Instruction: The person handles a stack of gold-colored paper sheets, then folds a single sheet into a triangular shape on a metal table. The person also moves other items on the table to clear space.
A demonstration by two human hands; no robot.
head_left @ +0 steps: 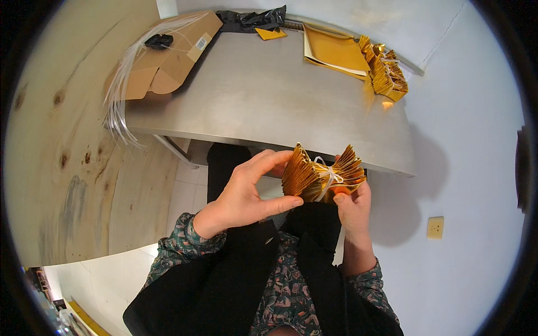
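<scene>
Black vest (221,288) nearest. Left hand (238,196), thumb and fingers wide apart, holds gold bundle (299,173) by left end; right hand (355,210), curled, grips right end, at near edge of tabletop (246,89).

Gold is shown by the bundle (298,175), white by the ribbon (332,177), silver-grey by the table (241,89), brown by the box (171,70); the shirt (286,285) is printed in green and pink.

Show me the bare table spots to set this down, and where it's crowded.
Bare: the middle of the table, between the box and gold sheets; also the right end, between the held bundle and far bundles. Crowded: the left end, with box and white strips; the far edge, with black plastic; the far right corner.
</scene>
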